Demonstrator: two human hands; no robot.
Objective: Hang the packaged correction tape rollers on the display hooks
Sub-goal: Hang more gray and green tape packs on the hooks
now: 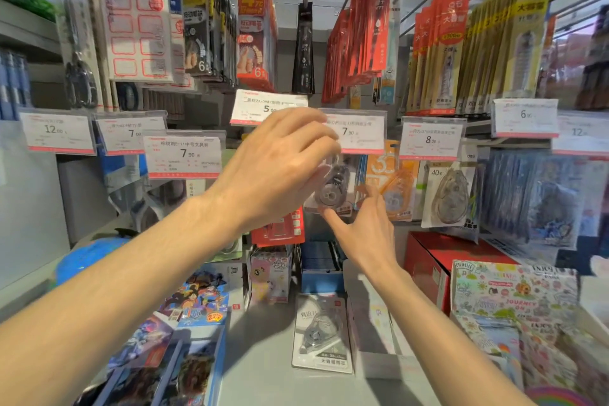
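Correction tape pack (331,189), pinched by left hand (276,171) at its top edge, right hand (365,234) fingers straight beneath.

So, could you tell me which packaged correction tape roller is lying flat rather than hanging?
The white-carded grey correction tape roller lying flat on the grey shelf; the others hang upright.
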